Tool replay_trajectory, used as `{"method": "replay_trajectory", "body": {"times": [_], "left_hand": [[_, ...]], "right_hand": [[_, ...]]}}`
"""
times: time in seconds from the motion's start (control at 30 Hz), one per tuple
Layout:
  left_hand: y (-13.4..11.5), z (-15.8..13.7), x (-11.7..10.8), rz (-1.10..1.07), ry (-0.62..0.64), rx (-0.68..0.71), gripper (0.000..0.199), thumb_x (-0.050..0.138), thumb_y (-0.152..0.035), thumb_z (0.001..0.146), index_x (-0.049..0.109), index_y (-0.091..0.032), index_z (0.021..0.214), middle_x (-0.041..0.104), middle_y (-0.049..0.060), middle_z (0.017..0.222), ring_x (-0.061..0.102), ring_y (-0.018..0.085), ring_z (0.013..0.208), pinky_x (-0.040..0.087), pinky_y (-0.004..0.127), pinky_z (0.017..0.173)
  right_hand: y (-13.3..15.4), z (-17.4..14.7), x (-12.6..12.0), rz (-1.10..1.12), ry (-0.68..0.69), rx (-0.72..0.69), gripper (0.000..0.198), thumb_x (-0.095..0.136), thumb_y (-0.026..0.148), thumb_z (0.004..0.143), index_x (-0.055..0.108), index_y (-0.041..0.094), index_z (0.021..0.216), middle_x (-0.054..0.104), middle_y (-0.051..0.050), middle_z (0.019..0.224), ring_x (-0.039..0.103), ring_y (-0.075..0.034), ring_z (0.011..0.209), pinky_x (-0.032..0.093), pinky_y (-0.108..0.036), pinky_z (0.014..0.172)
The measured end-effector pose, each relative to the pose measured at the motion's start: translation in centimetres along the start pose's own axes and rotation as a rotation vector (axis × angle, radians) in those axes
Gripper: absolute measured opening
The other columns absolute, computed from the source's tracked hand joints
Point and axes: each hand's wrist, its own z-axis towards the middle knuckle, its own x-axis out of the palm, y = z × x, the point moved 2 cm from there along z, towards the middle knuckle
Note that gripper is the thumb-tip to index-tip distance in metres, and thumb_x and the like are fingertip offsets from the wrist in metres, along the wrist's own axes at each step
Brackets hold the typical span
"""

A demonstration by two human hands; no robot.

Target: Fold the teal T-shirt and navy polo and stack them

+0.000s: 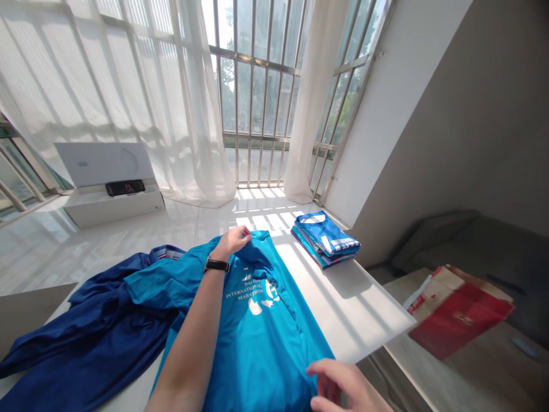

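Head view: from my remote seat I am looking down on a white worktop (pixel 373 320), taking the folded stack (pixel 328 240) of clothes as my landmark. The turquoise shirt (pixel 266 337) is lying left of the folded stack and reaching nearer to me, its white print facing up and its far part showing loose folds. The left hand (pixel 234 240), wearing a dark wristband (pixel 217 265), is resting on the shirt's far end, left of the folded stack; its fingers are bunching close, but I cannot tell whether they are pinching cloth. The right hand (pixel 343 380) is hanging by the shirt's right edge, nearer me than the folded stack, thumb and forefinger leaving a narrow gap with nothing visible between them.

I am judging this cloth light, limp and slightly slick, probably sliding easily on the smooth surface and hardly fragile. I am favouring the shoulder and side edges for taking hold, since pinching mid-panel would likely be puckering it.

Farther left of the folded stack, a dark blue garment (pixel 107 326) is lying against the shirt's sleeve. To its right, beyond the worktop's edge, a red bag (pixel 467 315) is sitting.
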Motion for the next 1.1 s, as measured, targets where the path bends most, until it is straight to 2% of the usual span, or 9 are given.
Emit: {"method": "replay_trajectory", "body": {"times": [0.17,0.27,0.37,0.5,0.63,0.8,0.87,0.97,1.1], "left_hand": [[1.0,-1.2,-0.9,0.065,0.121,-0.091,0.012,0.066,-0.026,0.079,0.072,-0.018,0.085,0.075,0.006,0.085,0.069,0.022,0.078,0.047,0.026,0.067],[1.3,-1.7,-0.7,0.086,0.176,-0.130,0.015,0.068,-0.032,0.078,0.071,-0.018,0.078,0.073,0.005,0.077,0.068,0.023,0.075,0.046,0.026,0.065],[1.4,-1.9,-0.5,0.095,0.203,-0.152,0.028,0.068,-0.046,0.080,0.071,-0.019,0.075,0.074,0.006,0.077,0.068,0.023,0.075,0.046,0.027,0.065],[1.5,-1.9,0.3,0.098,0.220,-0.150,0.033,0.069,-0.051,0.078,0.072,-0.018,0.076,0.075,0.007,0.081,0.069,0.024,0.078,0.048,0.027,0.067],[1.3,-1.7,1.1,0.066,0.242,-0.108,0.022,0.072,-0.040,0.077,0.073,-0.018,0.077,0.074,0.006,0.078,0.068,0.022,0.076,0.049,0.026,0.068],[0.5,-1.2,1.5,-0.002,0.201,-0.021,0.014,0.062,-0.027,0.083,0.073,-0.017,0.081,0.074,0.004,0.082,0.066,0.019,0.079,0.049,0.025,0.071],[0.3,-0.9,1.7,-0.048,0.140,0.006,0.021,0.056,-0.031,0.090,0.072,-0.017,0.090,0.074,0.004,0.089,0.067,0.019,0.083,0.050,0.025,0.073],[0.4,-0.6,2.3,-0.123,0.033,0.014,0.025,0.051,-0.036,0.096,0.069,-0.018,0.100,0.074,0.004,0.094,0.068,0.018,0.086,0.052,0.025,0.075],[0.6,-0.6,2.9,-0.053,-0.054,-0.076,0.021,0.052,-0.027,0.096,0.065,-0.020,0.111,0.075,0.004,0.102,0.070,0.018,0.093,0.052,0.024,0.079]], "right_hand": [[6.8,10.2,-6.9,-0.112,-0.062,-0.279,0.032,0.054,0.045,0.100,0.072,0.021,0.108,0.075,-0.006,0.088,0.067,-0.017,0.069,0.053,-0.025,0.065],[9.2,18.2,-8.6,-0.156,-0.168,-0.322,0.028,0.052,0.039,0.100,0.071,0.020,0.106,0.074,-0.004,0.083,0.069,-0.017,0.071,0.052,-0.026,0.066],[9.0,25.4,-7.2,-0.285,-0.222,-0.226,0.022,0.052,0.025,0.097,0.072,0.020,0.106,0.075,-0.004,0.087,0.070,-0.016,0.073,0.050,-0.025,0.067],[5.5,32.0,-2.8,-0.370,-0.188,-0.047,0.020,0.056,0.020,0.094,0.074,0.019,0.101,0.077,-0.004,0.088,0.071,-0.017,0.078,0.049,-0.023,0.070],[1.4,35.6,0.4,-0.393,-0.179,0.014,0.029,0.055,0.019,0.094,0.070,0.018,0.118,0.078,-0.007,0.096,0.072,-0.020,0.090,0.050,-0.026,0.078],[-1.3,37.9,1.4,-0.395,-0.141,-0.003,0.035,0.058,0.027,0.096,0.066,0.021,0.129,0.077,-0.009,0.113,0.071,-0.023,0.103,0.049,-0.028,0.086],[-1.9,38.3,1.1,-0.396,-0.134,-0.006,0.027,0.061,0.028,0.093,0.072,0.021,0.116,0.077,-0.009,0.112,0.071,-0.024,0.104,0.050,-0.028,0.086],[-2.9,38.6,-0.3,-0.386,-0.132,0.013,0.018,0.061,0.028,0.092,0.075,0.019,0.099,0.079,-0.005,0.090,0.073,-0.020,0.084,0.051,-0.026,0.077],[-4.5,38.3,-4.0,-0.386,-0.188,0.079,0.022,0.057,0.031,0.094,0.073,0.016,0.095,0.076,-0.003,0.076,0.071,-0.016,0.063,0.050,-0.024,0.067]]}}
